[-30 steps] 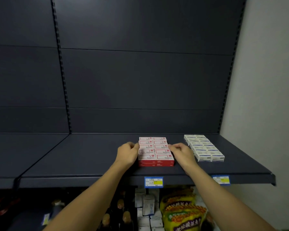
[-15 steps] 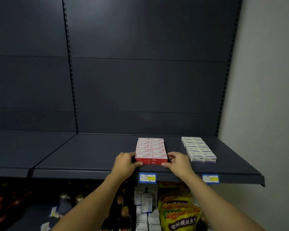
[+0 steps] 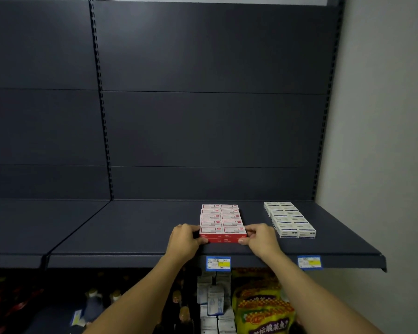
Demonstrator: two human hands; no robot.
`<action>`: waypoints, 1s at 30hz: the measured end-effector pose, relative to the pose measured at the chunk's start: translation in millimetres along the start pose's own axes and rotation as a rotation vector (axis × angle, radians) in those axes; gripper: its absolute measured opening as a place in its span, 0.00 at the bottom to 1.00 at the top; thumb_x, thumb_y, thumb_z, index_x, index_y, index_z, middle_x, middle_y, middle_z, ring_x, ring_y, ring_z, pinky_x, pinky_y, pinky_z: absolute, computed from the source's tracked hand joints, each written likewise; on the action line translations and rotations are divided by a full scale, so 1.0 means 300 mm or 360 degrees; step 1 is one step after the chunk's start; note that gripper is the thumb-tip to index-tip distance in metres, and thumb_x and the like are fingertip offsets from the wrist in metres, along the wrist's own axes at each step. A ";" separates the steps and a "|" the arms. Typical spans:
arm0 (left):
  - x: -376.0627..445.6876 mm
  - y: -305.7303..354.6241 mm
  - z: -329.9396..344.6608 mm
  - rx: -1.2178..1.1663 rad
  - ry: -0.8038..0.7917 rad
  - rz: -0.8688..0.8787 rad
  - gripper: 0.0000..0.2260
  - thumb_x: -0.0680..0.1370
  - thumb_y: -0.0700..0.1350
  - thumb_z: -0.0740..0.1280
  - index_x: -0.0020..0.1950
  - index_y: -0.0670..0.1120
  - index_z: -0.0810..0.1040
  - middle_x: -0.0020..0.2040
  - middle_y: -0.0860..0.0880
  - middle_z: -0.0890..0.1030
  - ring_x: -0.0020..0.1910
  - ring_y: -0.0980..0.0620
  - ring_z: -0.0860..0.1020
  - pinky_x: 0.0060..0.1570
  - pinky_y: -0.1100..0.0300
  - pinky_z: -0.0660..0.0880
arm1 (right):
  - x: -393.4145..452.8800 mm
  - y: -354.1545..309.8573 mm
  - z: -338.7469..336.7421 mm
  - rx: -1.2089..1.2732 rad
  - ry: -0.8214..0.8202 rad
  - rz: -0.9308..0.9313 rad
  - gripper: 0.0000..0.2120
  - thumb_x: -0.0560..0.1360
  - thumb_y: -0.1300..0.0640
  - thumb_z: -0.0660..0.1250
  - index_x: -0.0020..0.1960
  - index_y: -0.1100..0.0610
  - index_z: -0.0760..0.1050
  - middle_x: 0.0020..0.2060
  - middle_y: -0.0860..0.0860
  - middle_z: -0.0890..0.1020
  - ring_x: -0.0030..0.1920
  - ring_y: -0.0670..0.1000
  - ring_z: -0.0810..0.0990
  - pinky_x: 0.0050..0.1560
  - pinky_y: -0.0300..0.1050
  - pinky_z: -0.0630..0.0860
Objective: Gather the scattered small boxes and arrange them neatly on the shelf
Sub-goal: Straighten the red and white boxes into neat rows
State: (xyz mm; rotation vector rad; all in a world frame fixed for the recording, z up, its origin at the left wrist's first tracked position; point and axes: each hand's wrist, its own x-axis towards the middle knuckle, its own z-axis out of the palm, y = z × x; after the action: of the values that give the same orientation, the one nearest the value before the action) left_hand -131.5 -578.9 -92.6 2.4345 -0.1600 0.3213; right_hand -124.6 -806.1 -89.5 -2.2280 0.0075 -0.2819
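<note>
A block of small red-and-white boxes (image 3: 221,220) lies on the dark shelf (image 3: 135,227), two columns wide and stacked two high. My left hand (image 3: 185,242) grips its front left corner, thumb on the front face and fingers curled along the side. My right hand (image 3: 260,239) holds the front right corner the same way. To the right, a second block of small white boxes (image 3: 288,219) sits in two neat columns, apart from both hands.
Two blue-and-yellow price tags (image 3: 218,263) (image 3: 309,262) hang on the shelf's front edge. Below are yellow snack bags (image 3: 263,307), white cartons (image 3: 212,302) and dark bottles (image 3: 92,307). A grey wall (image 3: 384,141) closes the right side.
Both hands slid from the sides of the red block toward me, to its front corners. The view pulled back a little.
</note>
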 end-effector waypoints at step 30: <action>0.357 -0.049 0.018 -0.0709 0.0208 -0.0743 0.10 0.75 0.42 0.65 0.37 0.41 0.82 0.42 0.42 0.85 0.37 0.46 0.81 0.41 0.54 0.80 | 0.308 0.006 0.002 0.0169 0.0112 0.0314 0.09 0.76 0.51 0.68 0.51 0.54 0.83 0.48 0.51 0.85 0.50 0.53 0.81 0.46 0.40 0.70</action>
State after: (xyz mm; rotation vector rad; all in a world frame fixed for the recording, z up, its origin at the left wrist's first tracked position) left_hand -24.7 -574.4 -76.6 1.9289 0.3553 0.2039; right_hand -34.2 -816.3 -72.8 -2.0925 0.2436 -0.2463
